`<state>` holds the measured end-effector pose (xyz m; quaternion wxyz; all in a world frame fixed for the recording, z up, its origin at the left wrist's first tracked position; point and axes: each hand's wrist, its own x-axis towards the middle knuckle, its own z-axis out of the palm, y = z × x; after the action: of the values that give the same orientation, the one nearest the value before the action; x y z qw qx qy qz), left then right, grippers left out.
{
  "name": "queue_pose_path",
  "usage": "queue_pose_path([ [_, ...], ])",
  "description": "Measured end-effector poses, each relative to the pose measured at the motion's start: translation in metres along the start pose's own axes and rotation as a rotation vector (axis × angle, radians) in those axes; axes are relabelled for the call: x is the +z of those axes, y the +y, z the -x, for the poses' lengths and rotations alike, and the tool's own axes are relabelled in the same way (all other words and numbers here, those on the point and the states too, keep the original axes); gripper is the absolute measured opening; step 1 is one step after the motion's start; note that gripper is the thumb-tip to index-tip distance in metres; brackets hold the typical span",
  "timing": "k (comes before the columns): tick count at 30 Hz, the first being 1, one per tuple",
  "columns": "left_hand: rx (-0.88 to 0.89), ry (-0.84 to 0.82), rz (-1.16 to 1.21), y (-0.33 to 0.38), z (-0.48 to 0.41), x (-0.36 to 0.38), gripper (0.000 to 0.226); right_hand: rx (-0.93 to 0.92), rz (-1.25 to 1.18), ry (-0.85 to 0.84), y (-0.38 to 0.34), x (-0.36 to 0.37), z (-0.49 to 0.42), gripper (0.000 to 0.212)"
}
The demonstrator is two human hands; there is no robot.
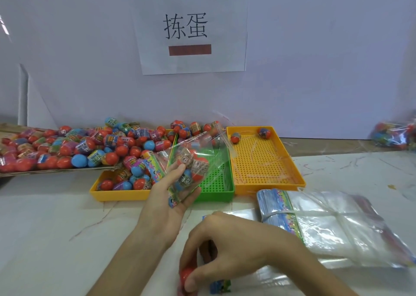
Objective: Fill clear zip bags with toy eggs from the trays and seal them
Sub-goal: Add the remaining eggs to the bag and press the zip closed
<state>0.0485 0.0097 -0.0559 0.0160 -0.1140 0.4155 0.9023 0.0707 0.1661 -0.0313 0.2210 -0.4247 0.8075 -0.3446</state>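
Left hand [173, 194]: palm up over the green tray [221, 183], fingers curled under a clear bag [198, 151], probably cradling it so the weight of the eggs inside does not tip them out.
Bag: part-filled and unsealed by the look of it. Several eggs show through the film, but overlap prevents an exact count.
Right hand [227, 248]: low over the table [56, 228] near the person, fingers clenched round one red egg [187, 274], apparently next for the bag.
Trays: three plastic ones side by side against the wall, two yellow and one green. The left yellow tray [117, 195] is heaped with eggs, while the right yellow tray [265, 167] holds two at its far end.
Loose eggs: a heap [67, 147] on a flat board at left, too many to count, within the left hand's reach.
Empty bags: one banded stack [319, 223] on the right, close to the working hand.
Filled bags: one [394, 136] at the far right edge, set well apart from the trays.
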Motion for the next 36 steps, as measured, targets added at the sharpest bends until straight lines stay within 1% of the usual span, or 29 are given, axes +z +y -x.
queue_pose_path([
  [2, -0.028, 0.000, 0.007, 0.000, -0.002, -0.002, 0.046, -0.037, -0.086, 0.066, -0.002, -0.008, 0.004, 0.017],
  [3, -0.066, -0.009, 0.018, 0.002, -0.002, -0.002, 0.048, -0.080, -0.152, 0.144, -0.004, -0.013, 0.006, 0.016],
  [5, -0.104, -0.028, 0.015, 0.005, 0.000, 0.000, 0.059, -0.175, -0.333, 0.394, -0.005, -0.023, 0.011, 0.020],
  [6, -0.073, -0.027, 0.004, 0.005, 0.000, 0.001, 0.061, -0.213, -0.411, 0.561, -0.004, -0.028, 0.013, 0.022],
  [7, -0.025, -0.015, -0.007, 0.005, -0.001, 0.000, 0.058, -0.232, -0.446, 0.746, -0.002, -0.031, 0.015, 0.024],
  [9, 0.020, -0.007, -0.007, 0.004, 0.000, 0.000, 0.049, -0.187, -0.390, 1.105, 0.005, -0.036, 0.018, 0.021],
  [10, 0.018, -0.012, -0.004, 0.004, 0.000, 0.000, 0.048, -0.138, -0.349, 1.245, 0.009, -0.038, 0.019, 0.018],
  [11, 0.013, -0.017, -0.006, 0.003, 0.000, -0.001, 0.048, -0.087, -0.323, 1.346, 0.013, -0.040, 0.020, 0.016],
  [13, 0.011, -0.033, -0.016, 0.002, 0.000, -0.001, 0.041, -0.009, -0.297, 1.452, 0.020, -0.043, 0.022, 0.013],
  [14, 0.014, -0.046, -0.025, 0.002, 0.000, -0.001, 0.034, 0.020, -0.288, 1.461, 0.022, -0.045, 0.023, 0.012],
  [16, 0.038, -0.082, -0.068, 0.001, 0.001, 0.001, 0.026, 0.065, -0.277, 1.410, 0.024, -0.047, 0.024, 0.011],
  [17, 0.055, -0.096, -0.102, 0.001, 0.003, 0.003, 0.028, 0.082, -0.268, 1.370, 0.025, -0.048, 0.023, 0.011],
  [20, 0.095, -0.111, -0.190, 0.000, 0.006, 0.005, 0.054, 0.118, -0.219, 1.278, 0.025, -0.047, 0.021, 0.012],
  [23, 0.098, -0.132, -0.235, -0.002, 0.007, 0.008, 0.069, 0.109, -0.212, 1.215, 0.024, -0.046, 0.019, 0.012],
  [25, 0.076, -0.121, -0.227, -0.003, 0.008, 0.009, 0.072, 0.082, -0.235, 1.188, 0.024, -0.045, 0.018, 0.011],
  [27, 0.063, -0.119, -0.212, -0.003, 0.009, 0.009, 0.069, 0.053, -0.253, 1.164, 0.024, -0.043, 0.017, 0.010],
  [30, 0.054, -0.110, -0.203, -0.002, 0.010, 0.010, 0.064, 0.034, -0.187, 1.107, 0.025, -0.039, 0.013, 0.017],
  [33, 0.051, -0.087, -0.192, 0.000, 0.009, 0.010, 0.071, 0.059, -0.144, 1.051, 0.024, -0.037, 0.010, 0.027],
  [36, 0.037, -0.088, -0.182, 0.001, 0.011, 0.012, 0.079, 0.084, -0.188, 1.004, 0.022, -0.038, 0.011, 0.028],
])
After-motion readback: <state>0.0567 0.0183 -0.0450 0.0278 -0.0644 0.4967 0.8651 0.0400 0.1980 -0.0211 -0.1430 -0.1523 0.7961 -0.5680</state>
